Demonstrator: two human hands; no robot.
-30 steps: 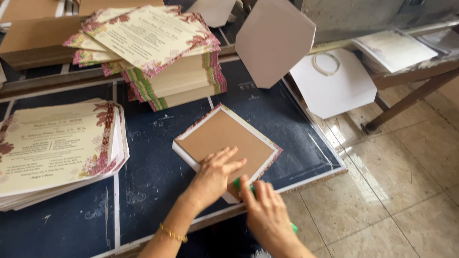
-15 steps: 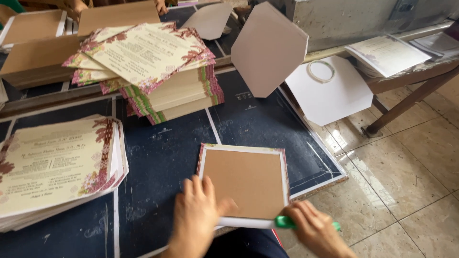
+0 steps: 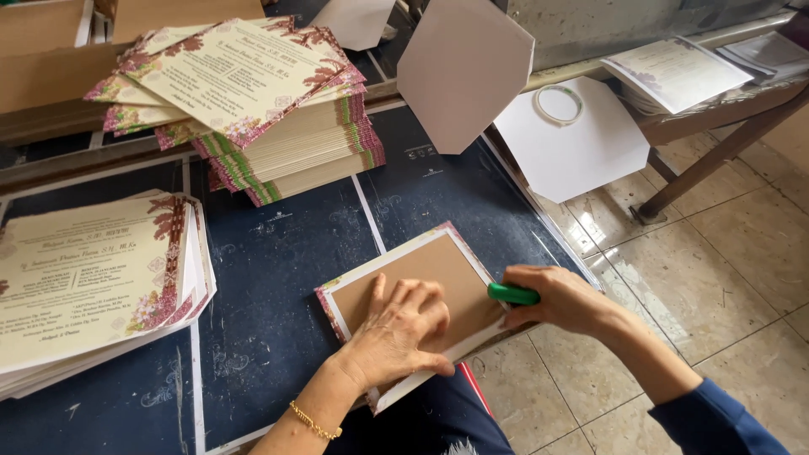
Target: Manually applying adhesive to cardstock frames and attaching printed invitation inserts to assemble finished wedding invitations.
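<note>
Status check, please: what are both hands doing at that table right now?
Left hand flat on brown board. Right hand grips green tool at board's right edge. Card stacks stand apart, nothing blocking.

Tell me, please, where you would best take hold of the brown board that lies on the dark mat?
Probably at the brown board's far left edge, coming from the mat side. The left hand lies flat on its near half and the right hand, with a green tool, works at its right edge; that far edge lies bare.

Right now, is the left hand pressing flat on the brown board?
Yes, the left hand lies palm down, fingers spread, on the brown board, while the right hand grips a green tool at its edge.
</note>
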